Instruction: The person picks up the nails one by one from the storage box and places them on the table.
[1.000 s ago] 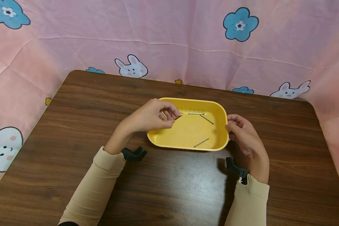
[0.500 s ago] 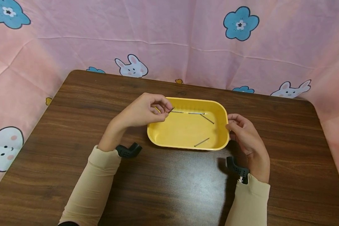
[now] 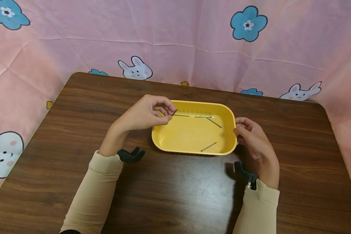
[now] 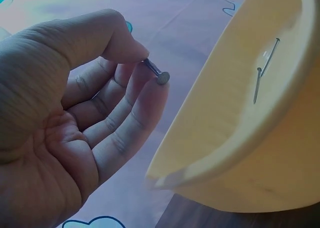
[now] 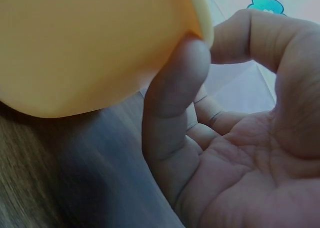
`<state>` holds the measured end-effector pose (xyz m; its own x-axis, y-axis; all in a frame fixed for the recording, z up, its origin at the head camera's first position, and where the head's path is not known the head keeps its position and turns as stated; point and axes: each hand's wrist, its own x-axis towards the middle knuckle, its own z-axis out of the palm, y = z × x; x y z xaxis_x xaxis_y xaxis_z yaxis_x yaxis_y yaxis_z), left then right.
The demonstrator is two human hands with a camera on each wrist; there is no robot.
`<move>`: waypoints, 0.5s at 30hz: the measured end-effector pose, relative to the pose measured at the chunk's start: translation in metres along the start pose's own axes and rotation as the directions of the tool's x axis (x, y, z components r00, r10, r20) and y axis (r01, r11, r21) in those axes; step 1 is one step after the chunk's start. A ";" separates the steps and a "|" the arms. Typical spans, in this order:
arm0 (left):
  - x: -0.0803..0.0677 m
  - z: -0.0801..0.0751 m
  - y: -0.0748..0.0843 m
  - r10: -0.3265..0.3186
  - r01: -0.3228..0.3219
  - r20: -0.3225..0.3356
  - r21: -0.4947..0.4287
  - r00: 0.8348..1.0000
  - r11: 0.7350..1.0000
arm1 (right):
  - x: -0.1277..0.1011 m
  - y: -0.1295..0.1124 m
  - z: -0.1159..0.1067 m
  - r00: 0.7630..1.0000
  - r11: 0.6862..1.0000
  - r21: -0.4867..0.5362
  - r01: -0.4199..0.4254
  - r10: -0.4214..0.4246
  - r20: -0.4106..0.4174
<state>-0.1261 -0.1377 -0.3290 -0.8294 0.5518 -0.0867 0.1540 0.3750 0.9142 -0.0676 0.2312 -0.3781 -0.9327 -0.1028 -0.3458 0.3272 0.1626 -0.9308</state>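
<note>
The left hand pinches a nail between thumb and fingertips, just left of centre frame over the yellow tray's left rim. In the head view its long axis runs diagonally, free end toward the upper right. Only the left wrist view shows the nail's flat head, pointing lower right. The right hand touches the tray's right wall, fingers loosely curved; the right wrist view shows a fingertip pressing it.

My left hand has lifted one nail out of the yellow tray and moved back to its left rim.
</note>
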 end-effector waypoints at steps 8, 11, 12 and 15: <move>-0.001 -0.003 -0.001 -0.001 0.001 0.001 -0.017 1.000 1.000 | 0.000 0.001 -0.002 1.000 1.000 -0.002 -0.001 0.001 0.009; -0.001 -0.005 -0.002 -0.003 0.003 -0.004 -0.026 1.000 1.000 | 0.001 0.001 -0.002 1.000 1.000 -0.007 -0.006 0.006 0.010; -0.001 -0.005 -0.002 -0.006 0.005 -0.006 -0.026 1.000 1.000 | 0.001 0.001 -0.002 1.000 1.000 -0.012 -0.007 0.007 0.010; 0.000 -0.005 -0.004 -0.006 0.006 -0.001 -0.029 1.000 1.000 | 0.000 0.001 -0.003 1.000 1.000 -0.018 -0.008 0.008 0.007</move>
<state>-0.1291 -0.1433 -0.3307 -0.8306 0.5493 -0.0916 0.1334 0.3560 0.9249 -0.0672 0.2341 -0.3788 -0.9289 -0.1087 -0.3540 0.3316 0.1813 -0.9258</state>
